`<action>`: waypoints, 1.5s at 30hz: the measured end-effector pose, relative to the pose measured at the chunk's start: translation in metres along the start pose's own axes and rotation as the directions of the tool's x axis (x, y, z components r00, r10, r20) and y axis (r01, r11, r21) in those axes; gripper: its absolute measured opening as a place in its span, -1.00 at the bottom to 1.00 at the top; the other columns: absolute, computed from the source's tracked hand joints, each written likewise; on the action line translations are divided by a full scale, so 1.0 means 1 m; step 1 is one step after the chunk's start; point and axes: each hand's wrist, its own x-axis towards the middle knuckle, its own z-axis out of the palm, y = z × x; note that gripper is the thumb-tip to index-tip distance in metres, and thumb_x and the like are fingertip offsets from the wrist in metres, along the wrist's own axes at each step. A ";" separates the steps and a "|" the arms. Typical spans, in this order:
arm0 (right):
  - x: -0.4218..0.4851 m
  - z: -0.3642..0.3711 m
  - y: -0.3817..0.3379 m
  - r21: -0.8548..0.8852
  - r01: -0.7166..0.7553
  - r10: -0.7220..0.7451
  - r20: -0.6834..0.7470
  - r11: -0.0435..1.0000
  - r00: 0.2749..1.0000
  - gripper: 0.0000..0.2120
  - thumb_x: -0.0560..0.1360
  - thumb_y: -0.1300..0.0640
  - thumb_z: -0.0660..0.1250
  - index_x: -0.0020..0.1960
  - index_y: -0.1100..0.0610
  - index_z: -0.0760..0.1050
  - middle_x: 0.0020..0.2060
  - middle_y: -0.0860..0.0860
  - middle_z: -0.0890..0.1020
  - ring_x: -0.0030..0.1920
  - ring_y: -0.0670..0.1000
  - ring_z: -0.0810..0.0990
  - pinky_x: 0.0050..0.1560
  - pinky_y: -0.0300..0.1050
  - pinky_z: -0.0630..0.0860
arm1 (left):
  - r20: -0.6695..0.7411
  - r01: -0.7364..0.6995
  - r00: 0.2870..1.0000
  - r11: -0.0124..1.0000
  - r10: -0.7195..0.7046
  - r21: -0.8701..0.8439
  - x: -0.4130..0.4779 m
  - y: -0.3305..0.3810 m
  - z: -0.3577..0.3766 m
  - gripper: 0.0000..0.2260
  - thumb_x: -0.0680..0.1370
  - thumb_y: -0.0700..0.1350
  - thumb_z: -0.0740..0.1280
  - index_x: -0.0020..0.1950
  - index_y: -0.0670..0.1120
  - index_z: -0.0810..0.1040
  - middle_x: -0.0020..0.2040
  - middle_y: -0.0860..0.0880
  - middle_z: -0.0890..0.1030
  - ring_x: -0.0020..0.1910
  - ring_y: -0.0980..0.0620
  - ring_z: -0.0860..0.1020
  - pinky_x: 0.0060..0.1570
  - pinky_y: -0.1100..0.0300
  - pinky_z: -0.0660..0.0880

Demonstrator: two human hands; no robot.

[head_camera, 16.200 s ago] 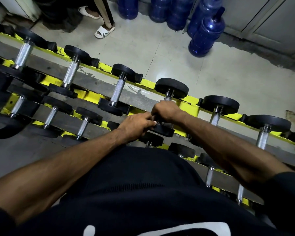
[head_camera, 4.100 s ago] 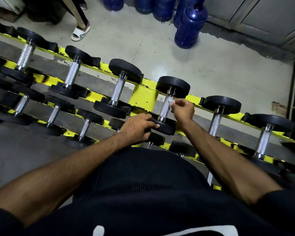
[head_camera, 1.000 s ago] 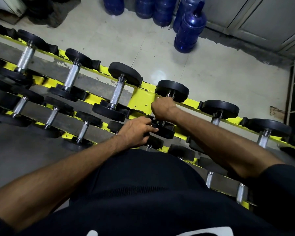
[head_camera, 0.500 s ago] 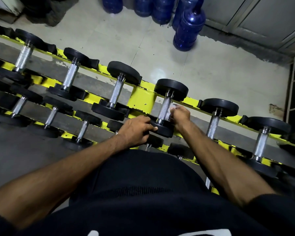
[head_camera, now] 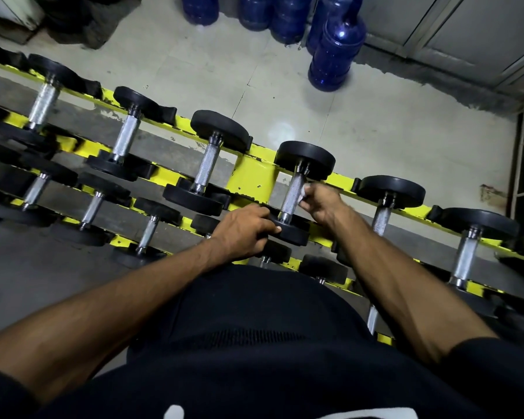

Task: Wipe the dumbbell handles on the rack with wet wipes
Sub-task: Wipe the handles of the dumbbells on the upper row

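Two hands were on one dumbbell point(head_camera: 294, 182), which lay in the top tier of the yellow rack point(head_camera: 250, 179), near the middle of the view.

Right hand point(head_camera: 321, 202): fingers and thumb curled, pinching a small white wet wipe point(head_camera: 303, 193). The wipe was pressed against the right side of the knurled steel handle point(head_camera: 288, 207), a little above mid-length. How far the wipe wrapped round the bar could not be told.

Left hand point(head_camera: 245, 229): fingers curled over the near head point(head_camera: 294, 235) of the same dumbbell, gripping its rim. The far head point(head_camera: 304, 160) sat against the rack's back rail.

Neighbours on the top tier: one larger dumbbell just to the left point(head_camera: 204, 170) and one to the right point(head_camera: 381, 217), each apart from both hands, handles bare. More stood along the row on both sides.

Lower tier: smaller dumbbells point(head_camera: 152, 228), partly hidden under the left forearm and the person's dark shirt point(head_camera: 254, 343).

Beyond the rack lay a pale tiled floor point(head_camera: 285, 101). A cluster of blue water jugs point(head_camera: 335, 52) stood on it by the grey wall, well apart from the rack.
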 end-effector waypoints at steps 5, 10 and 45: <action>-0.020 -0.010 0.011 -0.190 0.112 -0.125 -0.055 0.975 0.991 -0.76 0.41 0.52 0.33 -0.23 0.21 0.59 -0.27 0.10 0.62 -0.30 0.05 0.61 -0.19 0.02 0.66 | -0.014 -0.004 1.000 1.000 0.004 -0.007 -0.001 -0.003 0.001 -0.74 0.41 -0.11 0.51 0.09 0.06 0.71 -0.17 0.02 0.53 -0.10 -0.01 0.53 -0.28 0.23 0.30; -0.038 -0.021 0.029 -0.544 0.406 -0.443 0.070 0.734 0.894 -0.89 0.35 0.30 0.57 -0.14 0.19 0.70 -0.27 0.04 0.71 -0.33 -0.03 0.64 -0.31 -0.19 0.58 | -0.019 0.003 1.000 0.999 -0.004 -0.041 0.000 -0.005 0.004 -0.77 0.43 -0.08 0.50 0.07 0.06 0.71 -0.16 0.02 0.53 -0.09 -0.03 0.53 -0.33 0.13 0.49; -0.008 0.014 0.001 -0.126 0.109 -0.120 -0.090 0.986 0.989 -0.70 0.44 0.47 0.10 -0.23 0.11 0.43 -0.36 0.05 0.46 -0.38 0.04 0.45 -0.23 -0.07 0.50 | 0.000 -0.001 1.000 1.000 0.001 -0.004 -0.010 0.000 0.005 -0.67 0.46 -0.11 0.48 0.23 0.05 0.66 -0.05 -0.01 0.54 -0.02 -0.03 0.52 -0.23 0.09 0.55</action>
